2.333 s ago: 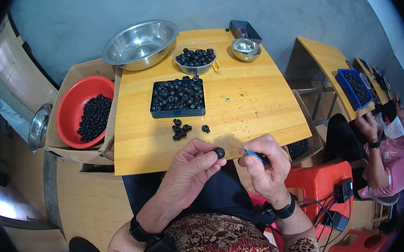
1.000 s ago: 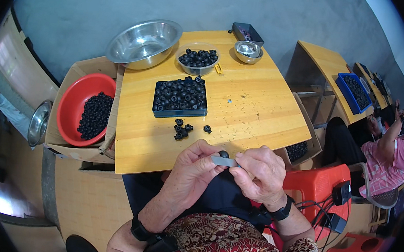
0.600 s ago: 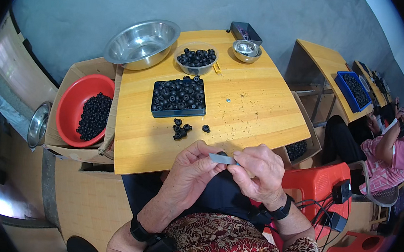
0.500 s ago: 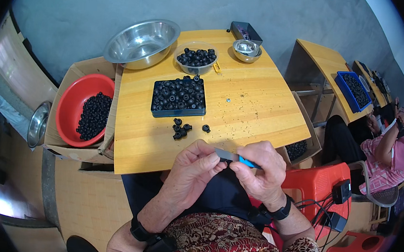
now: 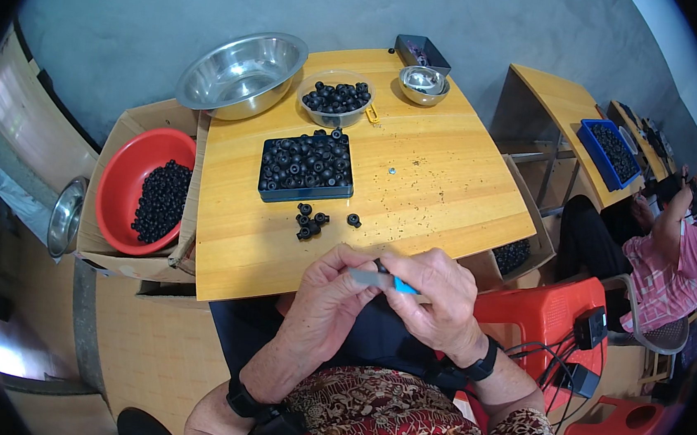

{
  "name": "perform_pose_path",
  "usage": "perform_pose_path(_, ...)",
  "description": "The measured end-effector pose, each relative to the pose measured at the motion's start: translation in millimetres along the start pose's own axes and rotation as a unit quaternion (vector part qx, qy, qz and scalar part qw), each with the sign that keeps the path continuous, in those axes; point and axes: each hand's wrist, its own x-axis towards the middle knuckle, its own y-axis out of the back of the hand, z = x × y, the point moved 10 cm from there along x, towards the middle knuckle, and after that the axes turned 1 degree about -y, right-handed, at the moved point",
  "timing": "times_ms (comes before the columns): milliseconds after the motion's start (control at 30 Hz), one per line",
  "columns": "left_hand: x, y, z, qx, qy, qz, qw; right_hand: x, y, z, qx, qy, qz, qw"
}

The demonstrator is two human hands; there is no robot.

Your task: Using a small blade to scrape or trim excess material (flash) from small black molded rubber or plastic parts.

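Observation:
Just off the table's near edge, my right hand (image 5: 436,301) is closed round the blue handle of a small knife (image 5: 370,278). Its flat grey blade points left, across the fingertips of my left hand (image 5: 323,302). Those fingers pinch a small black part (image 5: 380,266), mostly hidden behind the blade and fingers. Beyond my hands, a few loose black knob-shaped parts (image 5: 308,223) lie in a cluster, with a single one (image 5: 353,220) to their right. A dark rectangular tray (image 5: 305,192) heaped with the same parts sits behind them.
On the wooden table (image 5: 453,160) stand a large steel basin (image 5: 245,68), a clear tub (image 5: 332,118) of black parts, small metal bowls (image 5: 423,90) and a dark box (image 5: 437,58). Left is a red basin (image 5: 115,189); right, a red stool (image 5: 544,305) with cables and a seated person (image 5: 681,255).
My right hand has shifted left and closer to my left hand. The knife blade has slid left, now lying over the left fingertips.

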Motion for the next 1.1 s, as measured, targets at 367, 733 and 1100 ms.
perform_pose_path(367, 0.4, 0.7, -2.1, 0.008, 0.011, -0.022, 1.000, -7.9, 0.2, -3.5, -0.025, 0.028, 0.012, 0.999)
perform_pose_path(733, 3.0, 0.4, 2.4, -0.001, -0.011, -0.031, 0.999, -6.5, 3.3, 0.3, 0.000, 0.010, 0.047, 0.999)
perform_pose_path(1100, 0.8, -4.1, -0.3, -0.003, -0.015, -0.041, 0.999, -8.7, -1.1, 3.7, -0.029, 0.012, -0.002, 1.000)
